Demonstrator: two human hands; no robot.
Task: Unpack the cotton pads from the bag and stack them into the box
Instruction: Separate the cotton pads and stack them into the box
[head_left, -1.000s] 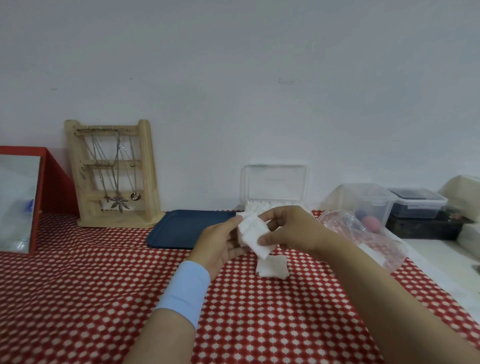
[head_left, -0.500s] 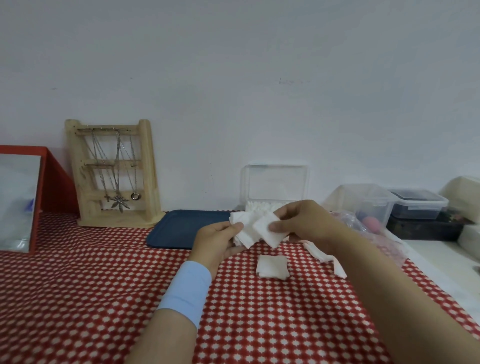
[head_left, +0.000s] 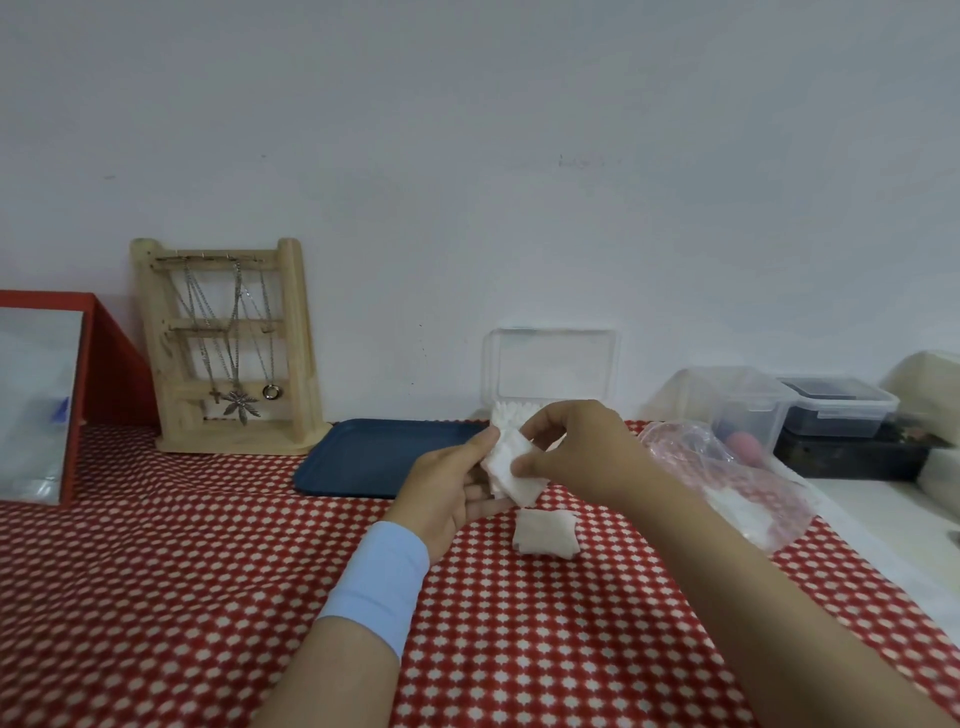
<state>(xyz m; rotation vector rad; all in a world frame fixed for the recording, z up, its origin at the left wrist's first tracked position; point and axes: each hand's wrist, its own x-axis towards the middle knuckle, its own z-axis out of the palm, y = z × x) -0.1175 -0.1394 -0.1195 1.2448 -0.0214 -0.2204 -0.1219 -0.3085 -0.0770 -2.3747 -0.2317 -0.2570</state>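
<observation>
Cotton pads (head_left: 511, 470): pinched by left hand (head_left: 447, 491), right hand (head_left: 576, 452) | box (head_left: 550, 371) base hidden

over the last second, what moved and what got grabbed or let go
Half a second ago the right hand had a pad fanned out beside the left hand's bundle; now it presses the cotton pads together into one small stack held by both hands. Nothing was let go. The loose pad on the cloth, plastic bag, clear box and blue tray stayed put.

A light blue wristband (head_left: 378, 582) wraps the left wrist.
</observation>
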